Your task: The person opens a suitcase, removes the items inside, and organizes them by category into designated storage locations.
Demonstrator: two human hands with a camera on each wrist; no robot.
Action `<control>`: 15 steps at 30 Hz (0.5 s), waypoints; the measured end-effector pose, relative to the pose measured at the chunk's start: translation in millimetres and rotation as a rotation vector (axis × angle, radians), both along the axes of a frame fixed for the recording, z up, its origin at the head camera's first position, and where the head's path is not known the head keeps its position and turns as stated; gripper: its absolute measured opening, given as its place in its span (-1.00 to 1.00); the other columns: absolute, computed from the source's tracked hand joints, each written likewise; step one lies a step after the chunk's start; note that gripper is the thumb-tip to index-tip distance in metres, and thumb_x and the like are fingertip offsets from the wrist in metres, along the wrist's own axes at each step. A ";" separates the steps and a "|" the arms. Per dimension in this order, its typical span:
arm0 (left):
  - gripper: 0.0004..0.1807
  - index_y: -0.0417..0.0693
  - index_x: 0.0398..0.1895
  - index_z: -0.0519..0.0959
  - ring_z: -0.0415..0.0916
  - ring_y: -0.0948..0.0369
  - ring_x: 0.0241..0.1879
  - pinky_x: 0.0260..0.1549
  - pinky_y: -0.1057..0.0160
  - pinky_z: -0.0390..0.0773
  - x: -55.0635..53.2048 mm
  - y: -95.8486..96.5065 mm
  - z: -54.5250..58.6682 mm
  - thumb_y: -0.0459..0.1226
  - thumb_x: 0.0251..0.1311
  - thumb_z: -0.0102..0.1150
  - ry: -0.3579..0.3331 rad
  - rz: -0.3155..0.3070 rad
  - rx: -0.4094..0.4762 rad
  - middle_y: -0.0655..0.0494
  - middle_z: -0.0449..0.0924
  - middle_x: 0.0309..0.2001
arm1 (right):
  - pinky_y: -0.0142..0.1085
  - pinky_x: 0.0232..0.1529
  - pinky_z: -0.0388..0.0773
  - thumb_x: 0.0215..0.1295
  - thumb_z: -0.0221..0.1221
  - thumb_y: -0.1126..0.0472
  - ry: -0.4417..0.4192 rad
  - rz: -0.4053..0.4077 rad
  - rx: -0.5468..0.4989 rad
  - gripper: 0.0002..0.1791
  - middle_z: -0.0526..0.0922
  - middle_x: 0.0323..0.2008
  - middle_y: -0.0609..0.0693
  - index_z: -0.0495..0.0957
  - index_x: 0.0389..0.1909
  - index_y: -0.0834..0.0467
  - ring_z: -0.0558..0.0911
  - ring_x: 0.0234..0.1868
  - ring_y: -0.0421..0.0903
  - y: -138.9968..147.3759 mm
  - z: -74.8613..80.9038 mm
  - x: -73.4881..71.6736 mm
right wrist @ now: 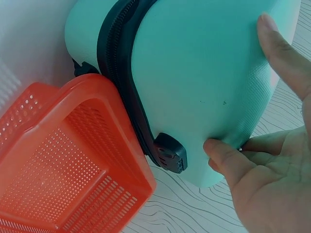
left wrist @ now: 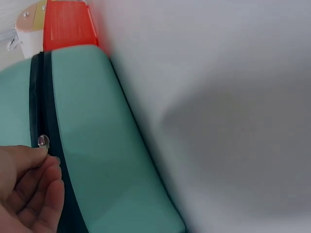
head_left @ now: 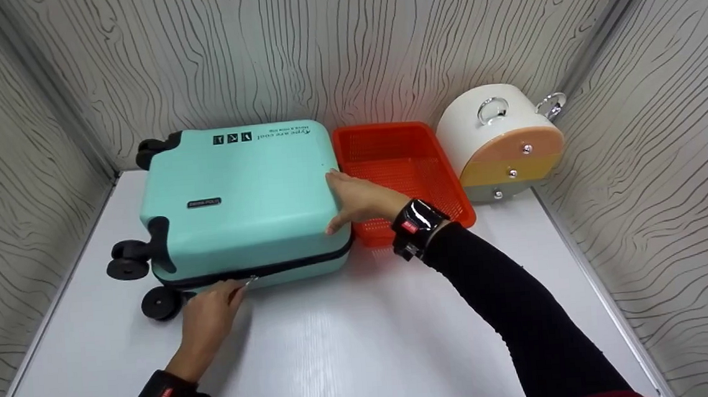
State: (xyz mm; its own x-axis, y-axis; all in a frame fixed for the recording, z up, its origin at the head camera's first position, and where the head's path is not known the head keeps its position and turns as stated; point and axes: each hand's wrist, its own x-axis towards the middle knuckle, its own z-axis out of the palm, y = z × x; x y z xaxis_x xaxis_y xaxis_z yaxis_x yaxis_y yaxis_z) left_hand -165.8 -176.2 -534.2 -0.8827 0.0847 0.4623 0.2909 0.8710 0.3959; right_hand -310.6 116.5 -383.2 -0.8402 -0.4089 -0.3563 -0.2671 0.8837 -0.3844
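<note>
Left hand (head_left: pixel 209 311) pinching zipper pull (left wrist: pixel 43 141) on mint suitcase (head_left: pixel 241 187)

I'm watching the suitcase lying flat left of centre in the head view, its black wheels (head_left: pixel 128 267) pointing left. Along its lower edge, the left thumb and fingers are clamping the metal pull. Well apart from them, near mid-frame, the right hand (head_left: pixel 360 198) is resting on the suitcase's right end, thumb and fingers spreading. A red basket (head_left: pixel 456 185) is sitting just right of the suitcase; a drawer cabinet (head_left: pixel 479 115) is standing at upper right.
</note>
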 end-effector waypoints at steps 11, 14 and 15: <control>-0.93 -0.24 -0.22 0.80 0.74 -0.14 -0.44 -0.53 -0.12 0.62 15.1 -70.1 3.9 -0.41 0.26 0.49 -0.012 0.104 -0.006 -0.19 0.81 -0.37 | 0.04 0.80 0.06 0.19 0.62 -0.05 0.020 0.011 0.013 0.41 -0.15 0.82 0.09 -0.17 0.80 0.15 0.00 0.83 0.09 -4.0 0.1 -0.2; -0.92 -0.28 -0.24 0.80 0.74 -0.25 -0.41 -0.52 -0.21 0.63 16.4 -90.7 4.6 -0.41 0.27 0.49 -0.012 0.132 0.003 -0.28 0.81 -0.35 | 0.03 0.80 0.05 0.18 0.62 -0.06 0.030 0.012 0.037 0.41 -0.14 0.82 0.11 -0.16 0.79 0.17 0.00 0.83 0.11 -3.6 2.1 -1.0; -0.92 -0.29 -0.24 0.80 0.75 -0.28 -0.39 -0.50 -0.25 0.64 16.1 -96.6 4.6 -0.41 0.28 0.48 -0.016 0.137 0.005 -0.31 0.81 -0.33 | 0.03 0.81 0.04 0.18 0.62 -0.06 0.034 0.013 0.048 0.41 -0.14 0.82 0.12 -0.15 0.79 0.17 0.00 0.83 0.11 -3.5 2.6 -1.5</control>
